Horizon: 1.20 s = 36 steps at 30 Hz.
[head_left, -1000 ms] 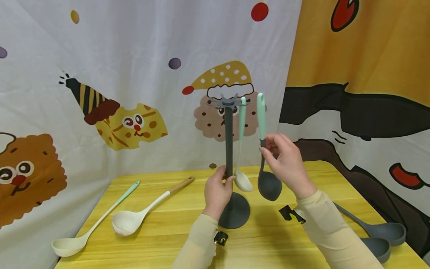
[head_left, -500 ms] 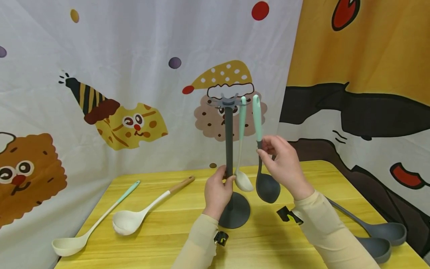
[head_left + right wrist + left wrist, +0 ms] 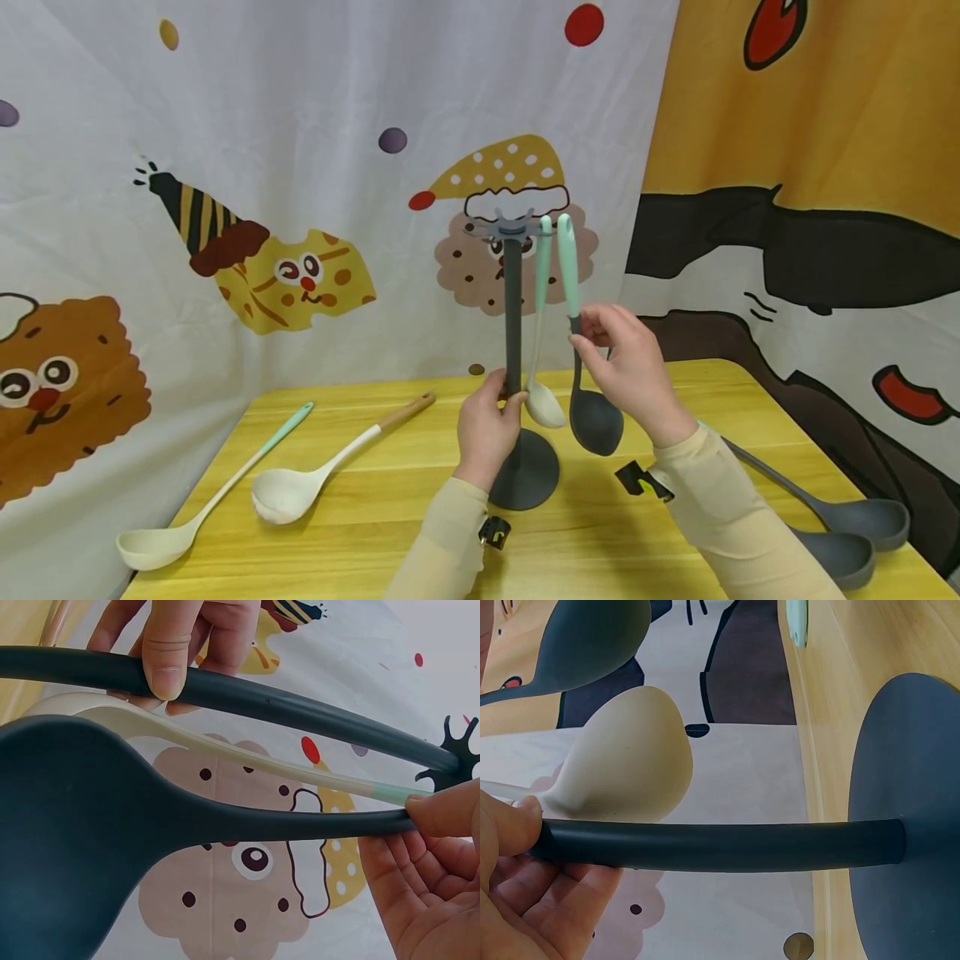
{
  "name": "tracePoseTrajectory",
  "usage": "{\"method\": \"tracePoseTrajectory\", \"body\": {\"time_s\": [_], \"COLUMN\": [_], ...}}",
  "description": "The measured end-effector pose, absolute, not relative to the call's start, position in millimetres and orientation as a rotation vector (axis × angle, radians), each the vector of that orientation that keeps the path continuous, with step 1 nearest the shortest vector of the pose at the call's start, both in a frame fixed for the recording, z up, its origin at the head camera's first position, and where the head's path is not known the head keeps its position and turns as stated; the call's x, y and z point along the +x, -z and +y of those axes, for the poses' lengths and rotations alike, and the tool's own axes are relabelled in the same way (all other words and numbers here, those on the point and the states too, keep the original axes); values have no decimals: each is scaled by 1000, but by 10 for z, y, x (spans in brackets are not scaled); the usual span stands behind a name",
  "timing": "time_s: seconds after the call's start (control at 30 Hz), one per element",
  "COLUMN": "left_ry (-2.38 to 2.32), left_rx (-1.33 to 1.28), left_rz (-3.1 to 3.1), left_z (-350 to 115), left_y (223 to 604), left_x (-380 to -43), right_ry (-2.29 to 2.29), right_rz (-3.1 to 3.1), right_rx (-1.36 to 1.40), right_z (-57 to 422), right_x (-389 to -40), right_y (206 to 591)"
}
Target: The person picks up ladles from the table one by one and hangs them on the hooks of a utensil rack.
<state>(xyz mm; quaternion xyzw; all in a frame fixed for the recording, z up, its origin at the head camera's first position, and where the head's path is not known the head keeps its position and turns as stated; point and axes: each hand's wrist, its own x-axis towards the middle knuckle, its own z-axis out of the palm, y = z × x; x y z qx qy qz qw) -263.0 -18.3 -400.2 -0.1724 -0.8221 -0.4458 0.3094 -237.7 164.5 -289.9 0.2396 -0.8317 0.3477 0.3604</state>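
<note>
My left hand [image 3: 486,425] grips the dark post [image 3: 513,333] of a utensil stand above its round base [image 3: 536,492]. From the hooked top [image 3: 512,227] hangs a cream ladle [image 3: 545,407] with a mint handle, just right of the post. Raised beside it is a dark ladle [image 3: 596,423], also mint-handled, whose neck my right hand [image 3: 626,362] pinches between thumb and fingers. The handle's holed end stands close to the right of the hooks. In the right wrist view the dark bowl [image 3: 52,825] fills the lower left.
A cream ladle with a mint handle [image 3: 157,550] and a white ladle with a wooden handle [image 3: 288,496] lie on the wooden table [image 3: 360,550] at left. Two grey ladles lie at right, one farther back [image 3: 866,521], one nearer [image 3: 836,557] and partly behind the right sleeve.
My right hand has carried the dark ladle left and slightly down, bringing its handle end nearer the stand's hooks. The left hand keeps its hold on the post.
</note>
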Motion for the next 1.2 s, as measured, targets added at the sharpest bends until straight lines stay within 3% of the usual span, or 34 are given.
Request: {"method": "tracePoseTrajectory", "body": {"time_s": [1.2], "left_ry": [1138], "left_rx": [-445], "left_rz": [-2179], "left_z": [-177], "left_y": [3991], "left_x": [-2632], "right_ry": [-1010], "right_rz": [-2255], "right_rx": [632], "right_z": [1515], "right_x": [-2402], "right_y": [2935]}}
